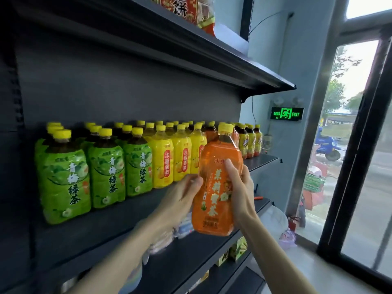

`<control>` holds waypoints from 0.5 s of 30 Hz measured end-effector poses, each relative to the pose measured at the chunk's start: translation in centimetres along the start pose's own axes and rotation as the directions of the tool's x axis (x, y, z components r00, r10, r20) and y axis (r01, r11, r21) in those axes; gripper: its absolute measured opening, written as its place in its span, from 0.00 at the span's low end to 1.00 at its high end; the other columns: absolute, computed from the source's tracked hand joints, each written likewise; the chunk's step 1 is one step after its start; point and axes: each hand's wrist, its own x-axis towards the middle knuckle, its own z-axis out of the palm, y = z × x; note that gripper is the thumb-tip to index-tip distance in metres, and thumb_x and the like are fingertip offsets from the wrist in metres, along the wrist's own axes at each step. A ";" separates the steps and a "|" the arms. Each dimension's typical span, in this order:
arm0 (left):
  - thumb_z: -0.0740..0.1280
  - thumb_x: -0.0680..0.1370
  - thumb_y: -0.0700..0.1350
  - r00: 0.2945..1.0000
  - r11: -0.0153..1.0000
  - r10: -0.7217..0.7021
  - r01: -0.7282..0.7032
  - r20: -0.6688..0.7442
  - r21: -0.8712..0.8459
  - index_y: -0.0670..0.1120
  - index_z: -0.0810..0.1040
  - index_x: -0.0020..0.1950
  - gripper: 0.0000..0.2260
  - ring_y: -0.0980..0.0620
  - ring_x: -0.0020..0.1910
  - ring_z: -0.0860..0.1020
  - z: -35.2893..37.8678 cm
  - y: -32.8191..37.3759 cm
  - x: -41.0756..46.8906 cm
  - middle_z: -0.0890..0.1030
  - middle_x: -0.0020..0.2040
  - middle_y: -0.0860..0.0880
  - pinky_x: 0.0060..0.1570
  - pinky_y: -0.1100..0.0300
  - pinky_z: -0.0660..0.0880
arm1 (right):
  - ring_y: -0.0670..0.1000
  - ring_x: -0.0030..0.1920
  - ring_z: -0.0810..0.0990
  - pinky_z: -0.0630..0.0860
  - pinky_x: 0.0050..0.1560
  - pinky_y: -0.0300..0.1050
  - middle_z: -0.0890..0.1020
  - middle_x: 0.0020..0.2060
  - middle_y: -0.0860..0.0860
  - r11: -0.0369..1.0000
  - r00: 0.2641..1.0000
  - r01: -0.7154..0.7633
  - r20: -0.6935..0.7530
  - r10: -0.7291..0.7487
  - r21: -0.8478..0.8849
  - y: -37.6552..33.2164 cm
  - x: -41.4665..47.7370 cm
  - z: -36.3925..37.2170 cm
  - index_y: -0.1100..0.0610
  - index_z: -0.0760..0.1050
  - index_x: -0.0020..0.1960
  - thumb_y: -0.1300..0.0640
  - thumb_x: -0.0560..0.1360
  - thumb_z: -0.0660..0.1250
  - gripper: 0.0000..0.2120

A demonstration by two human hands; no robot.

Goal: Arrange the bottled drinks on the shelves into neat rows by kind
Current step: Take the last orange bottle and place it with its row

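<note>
An orange-labelled tea bottle (214, 187) with a yellow cap is held upright in front of the dark shelf (131, 211). My right hand (238, 185) grips its right side, thumb across the label. My left hand (180, 192) touches its left side with fingers loosely bent. On the shelf stand rows of green-labelled tea bottles (63, 179) at left, then yellow-labelled bottles (161, 162). Orange-labelled bottles (212, 132) stand behind the held one. Dark tea bottles with yellow-red labels (250, 143) come last, at the right end.
An upper shelf (212, 58) overhangs the bottles, with red snack packs (186, 7) on top. Lower shelves hold small packets (182, 228) and boxes (239, 249). A green exit sign (286, 113) hangs on the wall. A glass door (350, 145) is at right.
</note>
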 end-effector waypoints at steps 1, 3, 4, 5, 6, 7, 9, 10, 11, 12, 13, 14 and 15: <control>0.53 0.76 0.61 1.000 0.998 0.018 -0.019 0.005 0.052 0.56 0.73 0.56 0.16 0.64 0.51 0.79 0.5 -0.6 2.1 0.81 0.51 0.57 0.51 0.69 0.74 | 0.50 0.43 0.85 0.81 0.41 0.45 0.83 0.46 0.51 1.000 1.000 0.008 -0.003 -0.008 -0.006 0.3 1.9 -0.8 0.47 0.70 0.57 0.38 0.66 0.67 0.23; 0.52 0.77 0.60 0.999 0.986 0.035 -0.030 -0.026 0.163 0.56 0.73 0.55 0.15 0.66 0.53 0.76 1.5 -1.9 6.1 0.78 0.53 0.60 0.51 0.74 0.69 | 0.48 0.42 0.85 0.80 0.39 0.43 0.82 0.47 0.49 1.000 1.000 0.006 -0.007 -0.006 -0.011 1.2 5.4 -2.6 0.46 0.68 0.58 0.38 0.66 0.67 0.24; 0.53 0.78 0.59 0.998 0.978 0.035 -0.023 -0.054 0.208 0.55 0.73 0.56 0.15 0.64 0.54 0.75 2.0 -2.6 7.9 0.78 0.53 0.58 0.51 0.72 0.68 | 0.48 0.42 0.85 0.80 0.39 0.43 0.82 0.48 0.50 1.000 1.000 -0.003 -0.008 0.003 -0.009 1.8 6.9 -3.6 0.46 0.67 0.59 0.38 0.66 0.67 0.25; 0.54 0.79 0.56 0.996 0.970 0.037 -0.015 -0.083 0.244 0.53 0.74 0.57 0.14 0.61 0.56 0.75 2.6 -3.4 9.6 0.78 0.54 0.56 0.52 0.70 0.68 | 0.48 0.42 0.85 0.80 0.38 0.42 0.82 0.48 0.50 1.000 1.000 -0.009 -0.008 0.009 -0.009 2.3 8.3 -4.4 0.47 0.67 0.60 0.38 0.66 0.67 0.26; 0.56 0.80 0.55 0.993 0.961 0.043 -0.012 -0.107 0.276 0.51 0.74 0.57 0.13 0.59 0.56 0.75 3.1 -4.2 11.3 0.78 0.55 0.55 0.53 0.68 0.69 | 0.48 0.42 0.85 0.80 0.38 0.42 0.82 0.49 0.50 1.000 1.000 -0.011 -0.006 0.011 -0.011 3.0 9.8 -5.2 0.48 0.67 0.61 0.38 0.66 0.67 0.28; 0.57 0.79 0.55 0.990 0.950 0.054 -0.010 -0.131 0.312 0.50 0.75 0.57 0.14 0.57 0.57 0.75 3.5 -5.0 13.0 0.78 0.56 0.53 0.53 0.66 0.70 | 0.48 0.43 0.85 0.80 0.38 0.42 0.82 0.49 0.51 1.000 1.000 -0.013 0.001 0.013 -0.015 3.7 11.2 -6.0 0.50 0.66 0.61 0.38 0.66 0.67 0.29; 0.59 0.78 0.56 0.976 0.917 0.075 0.013 -0.204 0.398 0.47 0.75 0.59 0.17 0.55 0.59 0.74 4.2 -6.4 16.4 0.77 0.58 0.51 0.55 0.61 0.72 | 0.47 0.43 0.85 0.79 0.38 0.40 0.82 0.49 0.51 1.000 0.999 -0.017 0.028 0.017 -0.020 5.1 14.2 -7.4 0.50 0.66 0.62 0.39 0.66 0.67 0.29; 0.60 0.78 0.55 0.964 0.895 0.089 0.033 -0.249 0.446 0.47 0.75 0.61 0.17 0.54 0.60 0.73 4.5 -7.0 18.1 0.76 0.60 0.51 0.57 0.58 0.72 | 0.47 0.42 0.85 0.79 0.37 0.39 0.82 0.48 0.50 1.000 0.999 -0.019 0.045 0.020 -0.017 5.8 15.8 -8.1 0.50 0.66 0.61 0.39 0.66 0.67 0.28; 0.62 0.78 0.54 0.950 0.869 0.106 0.056 -0.295 0.492 0.46 0.74 0.63 0.18 0.53 0.62 0.72 4.9 -7.5 19.5 0.75 0.61 0.50 0.58 0.57 0.71 | 0.46 0.41 0.85 0.79 0.36 0.38 0.82 0.48 0.50 1.000 0.998 -0.021 0.063 0.022 -0.010 6.5 17.4 -8.7 0.50 0.67 0.61 0.39 0.66 0.67 0.28; 0.64 0.78 0.53 0.934 0.839 0.123 0.082 -0.335 0.538 0.46 0.73 0.65 0.18 0.52 0.63 0.71 5.2 -8.0 20.9 0.74 0.62 0.50 0.59 0.58 0.70 | 0.46 0.41 0.85 0.79 0.35 0.37 0.83 0.47 0.50 1.000 0.996 -0.020 0.083 0.021 -0.006 7.3 19.0 -9.4 0.50 0.67 0.61 0.39 0.66 0.67 0.28; 0.65 0.77 0.51 0.919 0.806 0.139 0.111 -0.368 0.581 0.46 0.71 0.66 0.19 0.51 0.63 0.70 5.6 -8.6 22.2 0.72 0.63 0.49 0.59 0.58 0.69 | 0.46 0.42 0.85 0.79 0.36 0.37 0.83 0.48 0.50 1.000 0.994 -0.020 0.107 0.020 -0.003 8.0 20.6 -9.9 0.50 0.67 0.62 0.39 0.66 0.68 0.29; 0.66 0.77 0.50 0.905 0.770 0.148 0.147 -0.399 0.621 0.46 0.70 0.67 0.20 0.50 0.64 0.69 5.9 -8.9 23.3 0.71 0.64 0.48 0.60 0.58 0.68 | 0.46 0.43 0.85 0.79 0.37 0.37 0.83 0.49 0.50 1.000 0.991 -0.024 0.133 0.023 -0.001 8.7 22.1 -10.5 0.49 0.67 0.62 0.39 0.66 0.68 0.29; 0.67 0.76 0.50 0.891 0.733 0.155 0.187 -0.428 0.654 0.46 0.69 0.68 0.22 0.50 0.65 0.68 6.1 -9.2 24.4 0.69 0.65 0.48 0.61 0.58 0.67 | 0.46 0.44 0.85 0.80 0.38 0.38 0.83 0.49 0.49 0.999 0.987 -0.035 0.160 0.034 0.003 9.3 23.6 -11.0 0.47 0.67 0.61 0.39 0.66 0.68 0.27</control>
